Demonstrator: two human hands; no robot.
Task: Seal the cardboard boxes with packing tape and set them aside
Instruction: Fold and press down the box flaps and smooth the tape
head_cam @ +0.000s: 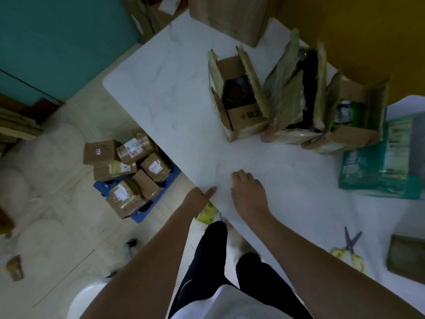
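Observation:
Three cardboard boxes stand in a row at the back right of the white table (179, 100), all with their flaps up: the left box (241, 127) with a dark object inside, the middle box (287, 134), and the right box (349, 139). My right hand (248, 194) rests palm down on the table in front of them, holding nothing. At the table's near edge is my left hand (202, 196); its thumb lies on top and its fingers are hidden below the edge. No tape roll is clearly in view.
Yellow-handled scissors (351, 249) lie at the near right, beside a brown flat object (407, 259). A green packet (377, 162) lies right of the boxes. A large wooden box (234, 17) stands at the far end. Several sealed parcels (128, 171) sit on a blue dolly on the floor.

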